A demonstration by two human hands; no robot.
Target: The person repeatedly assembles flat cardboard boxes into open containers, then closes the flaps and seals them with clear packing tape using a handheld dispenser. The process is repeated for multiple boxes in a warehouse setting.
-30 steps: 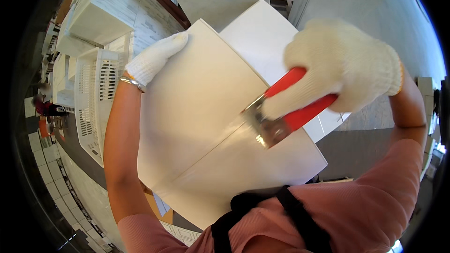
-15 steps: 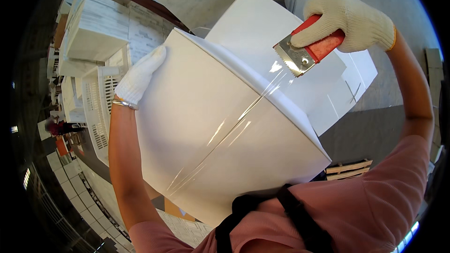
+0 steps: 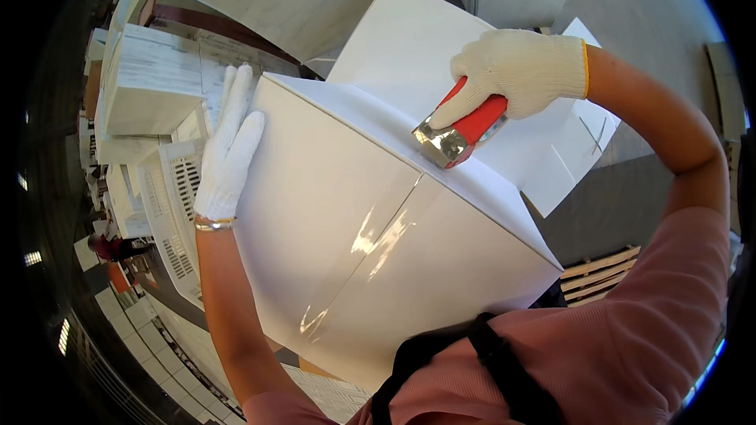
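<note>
A large white cardboard box lies before me, tilted, against my body. Clear packing tape runs along the seam on its upper face. In a white knit glove, my right hand is closed round a red tape dispenser with a metal cutting blade. The dispenser is at the box's far edge, by the end of the seam. My left hand, also gloved, rests against the box's left edge with its fingers stretched out. It holds nothing.
White open box flaps or sheets extend beyond the box. White plastic crates and pale marbled blocks stand at the left. A wooden pallet lies at the right. Another person is far off at the left.
My right hand has brought the tape dispenser down and left onto the box's far edge. The tape now lies against the box. My left fingers have spread, and the hand has shifted slightly.
</note>
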